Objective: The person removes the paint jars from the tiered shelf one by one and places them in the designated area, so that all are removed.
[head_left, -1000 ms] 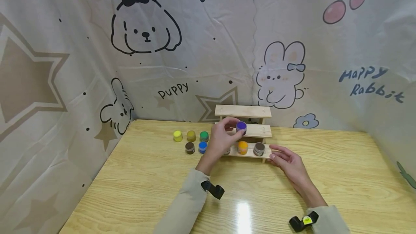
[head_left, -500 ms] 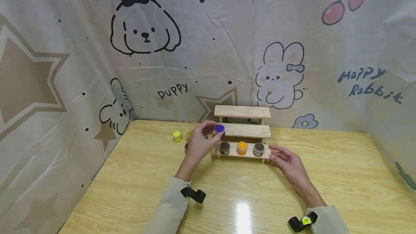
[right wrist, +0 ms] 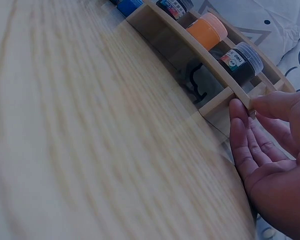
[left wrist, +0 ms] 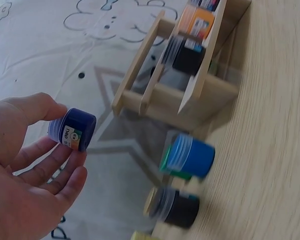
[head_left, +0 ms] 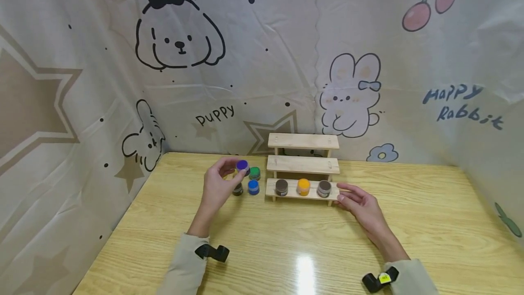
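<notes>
A purple jar (head_left: 243, 167), its colour seen below a clear cap, is pinched between the thumb and partly curled fingers of the left hand (head_left: 217, 185), above the table (head_left: 262, 249) and left of the wooden rack (head_left: 303, 164). On the rack's lowest shelf, an orange jar (head_left: 303, 187) is flanked by two dark jars (head_left: 281, 187), all capped. The shelf's right end is pinched by the right hand (head_left: 362, 206), thumb above and fingertip below. On the table, a green jar (head_left: 254, 173), a blue jar (head_left: 254, 187) and a black jar (left wrist: 182, 209) are grouped near the left hand (yellowish jars are mostly hidden by it). Behind, a printed cloth (head_left: 266, 26) is hung.
</notes>
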The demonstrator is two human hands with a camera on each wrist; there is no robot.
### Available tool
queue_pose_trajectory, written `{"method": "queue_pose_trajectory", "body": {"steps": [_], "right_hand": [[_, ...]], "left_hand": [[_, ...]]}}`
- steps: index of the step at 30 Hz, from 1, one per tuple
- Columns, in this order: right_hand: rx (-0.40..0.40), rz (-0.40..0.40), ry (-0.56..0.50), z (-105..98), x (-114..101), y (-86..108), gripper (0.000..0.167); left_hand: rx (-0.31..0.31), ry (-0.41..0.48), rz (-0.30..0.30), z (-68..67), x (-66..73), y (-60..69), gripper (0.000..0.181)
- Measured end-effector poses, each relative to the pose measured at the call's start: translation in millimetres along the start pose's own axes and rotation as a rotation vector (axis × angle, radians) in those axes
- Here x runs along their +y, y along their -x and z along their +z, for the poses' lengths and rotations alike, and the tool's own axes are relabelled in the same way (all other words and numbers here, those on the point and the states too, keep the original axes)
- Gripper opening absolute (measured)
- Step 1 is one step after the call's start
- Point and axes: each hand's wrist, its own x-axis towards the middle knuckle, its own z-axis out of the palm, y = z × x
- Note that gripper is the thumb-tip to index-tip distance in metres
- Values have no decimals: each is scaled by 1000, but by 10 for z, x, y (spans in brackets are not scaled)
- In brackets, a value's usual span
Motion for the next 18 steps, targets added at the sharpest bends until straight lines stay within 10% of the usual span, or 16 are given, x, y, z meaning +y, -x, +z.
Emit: {"method": "queue_pose_trajectory", "body": {"steps": [18], "right_hand": [[11, 9, 29, 5, -1, -11, 49]], "left_hand": [[86, 12, -123, -377, -340, 43, 32]]}}
